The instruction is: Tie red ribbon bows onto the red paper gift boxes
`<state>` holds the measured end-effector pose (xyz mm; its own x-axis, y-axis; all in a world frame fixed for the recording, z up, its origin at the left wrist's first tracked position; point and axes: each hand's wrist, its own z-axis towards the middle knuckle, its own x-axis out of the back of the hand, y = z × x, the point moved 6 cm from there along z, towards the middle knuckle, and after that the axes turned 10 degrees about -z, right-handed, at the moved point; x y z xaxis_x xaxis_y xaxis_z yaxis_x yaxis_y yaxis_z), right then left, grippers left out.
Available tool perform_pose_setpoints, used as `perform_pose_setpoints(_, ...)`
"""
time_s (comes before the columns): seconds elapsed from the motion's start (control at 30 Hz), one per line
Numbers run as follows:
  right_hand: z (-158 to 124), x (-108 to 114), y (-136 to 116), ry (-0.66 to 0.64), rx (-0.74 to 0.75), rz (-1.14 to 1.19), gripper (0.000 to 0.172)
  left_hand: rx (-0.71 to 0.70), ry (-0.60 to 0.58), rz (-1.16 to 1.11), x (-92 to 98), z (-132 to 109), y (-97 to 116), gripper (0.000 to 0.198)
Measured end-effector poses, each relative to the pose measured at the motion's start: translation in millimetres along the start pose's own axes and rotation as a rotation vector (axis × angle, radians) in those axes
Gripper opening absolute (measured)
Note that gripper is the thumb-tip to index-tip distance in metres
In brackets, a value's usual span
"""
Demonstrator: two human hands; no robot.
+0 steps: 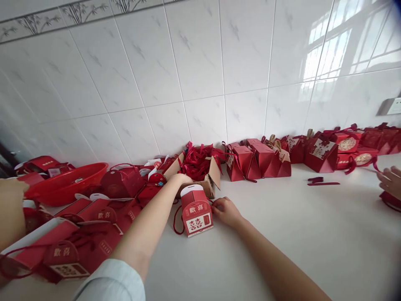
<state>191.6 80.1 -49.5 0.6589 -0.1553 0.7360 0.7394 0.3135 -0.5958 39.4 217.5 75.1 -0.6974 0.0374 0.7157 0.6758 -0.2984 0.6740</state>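
A small red gift box (196, 213) with white-and-gold characters and a red cord loop stands upright on the white tabletop. Behind it, an open cardboard box (216, 173) holds a heap of dark red ribbons (200, 161). My left hand (182, 179) reaches over the cardboard box's near edge, its fingers hidden inside. At the gift box's right side, my right hand (226, 211) has its fingers bent together against the box edge. Part of the cord may lie under those fingertips, but it is too small to tell.
Several red gift boxes (106, 223) crowd the left, beside a red plastic basin (84, 177). Ribbon-tied red boxes (266, 156) line the tiled wall. Loose dark ribbon pieces (322, 183) lie right of centre. Another person's hand (390, 182) shows at the right edge.
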Motion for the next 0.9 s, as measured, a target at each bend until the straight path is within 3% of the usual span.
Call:
perform_pose_setpoints(0.13,0,-2,3,-0.010,-0.008,0.011,0.019,0.141,-0.213,0.080,-14.2,-2,-14,0.024)
perform_pose_setpoints(0.23,0,-3,5,-0.018,-0.021,0.018,0.020,0.181,-0.220,0.076,-14.0,-5,-18,0.019)
perform_pose_setpoints(0.37,0,-2,7,-0.027,-0.035,0.026,0.021,0.122,-0.058,-0.047,-3.8,-7,-15,0.009)
perform_pose_setpoints(0.57,1,-2,9,-0.028,-0.035,0.013,0.021,-0.093,0.368,-0.475,33.0,-19,6,0.011)
perform_pose_setpoints(0.67,1,-2,8,-0.024,-0.033,0.012,0.021,-0.164,0.516,-0.709,52.1,-47,17,0.015)
perform_pose_setpoints(0.73,1,-2,8,-0.023,-0.031,0.016,0.021,-0.203,0.540,-0.821,56.6,-72,19,0.022)
perform_pose_setpoints(0.83,1,-2,8,-0.020,-0.033,0.026,0.022,-0.289,0.574,-1.060,50.9,-110,7,0.037)
perform_pose_setpoints(0.9,1,-1,9,-0.015,-0.040,0.029,0.022,-0.276,0.620,-1.011,40.1,-127,-11,0.038)
